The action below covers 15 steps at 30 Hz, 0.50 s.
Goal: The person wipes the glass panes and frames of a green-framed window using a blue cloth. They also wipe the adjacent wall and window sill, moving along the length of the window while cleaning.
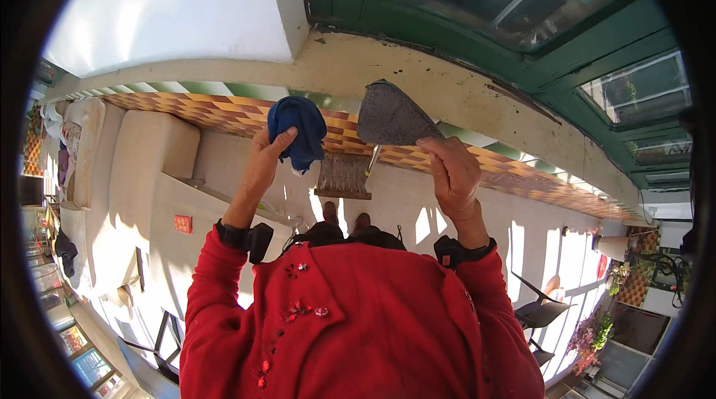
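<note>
My left hand (pixel 275 148) grips a bunched dark blue cloth (pixel 297 127), thumb across its front. My right hand (pixel 454 172) pinches the lower right corner of a grey, roughly triangular mop head (pixel 394 115) with a fuzzy pad and a green edge. From beneath the pad, a metal pole (pixel 373 160) with a yellow piece slants down. Cloth and pad are held apart over the tiled wall below the windowsill.
A slatted wooden stool (pixel 343 175) stands by the wall in front of my feet. Left are a table with a red box (pixel 183 224) and a cream sofa (pixel 150 158). Green-framed windows (pixel 481 46) rise behind a worn sill (pixel 447 86). Chairs (pixel 541 312) and plants (pixel 593 337) stand right.
</note>
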Each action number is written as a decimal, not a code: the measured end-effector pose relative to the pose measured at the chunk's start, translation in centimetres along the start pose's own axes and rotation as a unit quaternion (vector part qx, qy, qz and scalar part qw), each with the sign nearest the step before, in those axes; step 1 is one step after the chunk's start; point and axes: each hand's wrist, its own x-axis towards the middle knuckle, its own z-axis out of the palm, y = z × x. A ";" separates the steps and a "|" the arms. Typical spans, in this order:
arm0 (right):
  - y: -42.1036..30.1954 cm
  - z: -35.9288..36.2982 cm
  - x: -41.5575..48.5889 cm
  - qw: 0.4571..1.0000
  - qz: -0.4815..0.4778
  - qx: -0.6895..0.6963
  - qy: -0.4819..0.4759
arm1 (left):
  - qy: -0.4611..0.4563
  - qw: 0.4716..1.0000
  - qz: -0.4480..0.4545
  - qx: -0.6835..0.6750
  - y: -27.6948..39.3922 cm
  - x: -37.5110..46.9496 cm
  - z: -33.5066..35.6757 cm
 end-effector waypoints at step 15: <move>-0.1 0.8 -2.8 0.900 0.229 0.366 0.068 | -0.237 0.821 0.431 0.289 8.4 -0.3 9.6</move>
